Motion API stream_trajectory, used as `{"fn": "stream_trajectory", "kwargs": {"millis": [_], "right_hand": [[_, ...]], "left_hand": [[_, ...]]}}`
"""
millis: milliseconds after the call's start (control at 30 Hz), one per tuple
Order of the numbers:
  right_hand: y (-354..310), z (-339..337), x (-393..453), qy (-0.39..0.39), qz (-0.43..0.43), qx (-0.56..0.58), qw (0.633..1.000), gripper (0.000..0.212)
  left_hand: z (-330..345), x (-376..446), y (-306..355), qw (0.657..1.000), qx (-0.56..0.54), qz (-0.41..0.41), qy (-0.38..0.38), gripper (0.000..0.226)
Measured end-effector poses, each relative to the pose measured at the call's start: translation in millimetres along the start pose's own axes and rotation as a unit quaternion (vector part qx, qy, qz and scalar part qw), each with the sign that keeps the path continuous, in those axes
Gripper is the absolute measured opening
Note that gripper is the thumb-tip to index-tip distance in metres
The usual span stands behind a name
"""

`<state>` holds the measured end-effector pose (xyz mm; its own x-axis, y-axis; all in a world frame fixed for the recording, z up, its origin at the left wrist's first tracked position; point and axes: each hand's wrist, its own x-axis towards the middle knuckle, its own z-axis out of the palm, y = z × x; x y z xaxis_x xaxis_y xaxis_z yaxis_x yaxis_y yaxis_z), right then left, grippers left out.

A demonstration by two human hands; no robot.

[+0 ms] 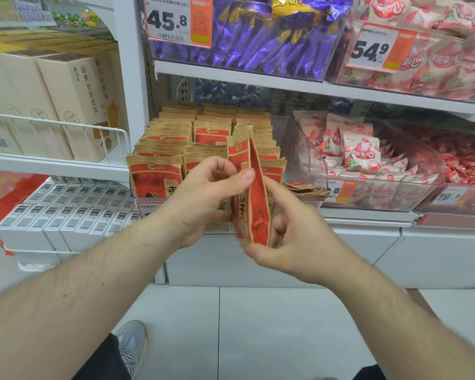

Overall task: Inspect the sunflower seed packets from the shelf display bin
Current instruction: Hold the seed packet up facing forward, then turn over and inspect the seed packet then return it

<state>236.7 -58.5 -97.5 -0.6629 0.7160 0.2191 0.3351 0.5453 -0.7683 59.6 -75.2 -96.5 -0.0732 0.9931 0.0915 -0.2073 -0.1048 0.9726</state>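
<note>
My left hand (203,196) and right hand (291,237) pinch two thin seed packets (251,193) by their edges before the display bin (159,171); they look light, crinkly and pliable.

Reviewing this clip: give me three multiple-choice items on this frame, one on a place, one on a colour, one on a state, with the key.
1. Where is the bin of sunflower seed packets?
A. left of the strawberry-print bags
B. top shelf
C. on the floor

2. What colour are the wrappers behind the 45.8 price tag?
A. green
B. purple
C. white

3. How is the held packet held?
A. left hand alone
B. lying loose
C. by both hands

Key: 1 A, the strawberry-print bags sit to its right. 2 B, the purple wrappers fill that bin. 3 C, the left hand and right hand both grip it.
</note>
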Motion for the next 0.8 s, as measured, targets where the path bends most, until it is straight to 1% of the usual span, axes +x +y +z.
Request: {"fn": "stream_trajectory", "kwargs": {"millis": [67, 100, 167, 233, 267, 367, 433, 500, 600, 733, 800], "right_hand": [[0, 2, -1, -0.011, 0.0, 0.002, 1.0, 0.097], [1, 2, -2, -0.009, -0.003, 0.018, 1.0, 0.093], [5, 2, -1, 0.025, -0.017, 0.067, 0.997, 0.072], [5, 1, 1, 0.086, -0.034, 0.11, 0.99, 0.046], [4, 1, 2, 0.109, -0.039, 0.126, 0.985, 0.038], [3, 0, 5, 0.15, -0.03, 0.168, 0.974, 0.03], [4, 1, 6, 0.155, -0.021, 0.192, 0.969, 0.021], [5, 2, 7, 0.157, -0.007, 0.201, 0.967, 0.018], [5, 3, 8, 0.158, 0.013, 0.208, 0.965, 0.02], [8, 2, 10, 0.152, 0.03, 0.227, 0.962, 0.024], [10, 1, 10, 0.154, 0.033, 0.214, 0.964, 0.022]], "left_hand": [[1, -1, -1, 1.0, -0.005, 0.009, 0.009, 0.041], [1, -1, -2, 1.0, -0.007, 0.011, 0.012, 0.04], [1, -1, -1, 1.0, -0.006, 0.011, 0.001, 0.034], [1, -2, -1, 1.0, 0.001, 0.007, -0.028, 0.034], [2, -4, 0, 0.999, 0.01, 0.006, -0.046, 0.034], [5, -7, -4, 0.995, 0.033, 0.001, -0.093, 0.031], [8, -8, -6, 0.993, 0.036, -0.002, -0.117, 0.03], [9, -9, -8, 0.991, 0.04, -0.001, -0.128, 0.028], [9, -9, -8, 0.991, 0.041, -0.005, -0.125, 0.024], [10, -9, -7, 0.992, 0.04, -0.029, -0.118, 0.012], [11, -10, -6, 0.991, 0.03, -0.045, -0.121, 0.018]]}}
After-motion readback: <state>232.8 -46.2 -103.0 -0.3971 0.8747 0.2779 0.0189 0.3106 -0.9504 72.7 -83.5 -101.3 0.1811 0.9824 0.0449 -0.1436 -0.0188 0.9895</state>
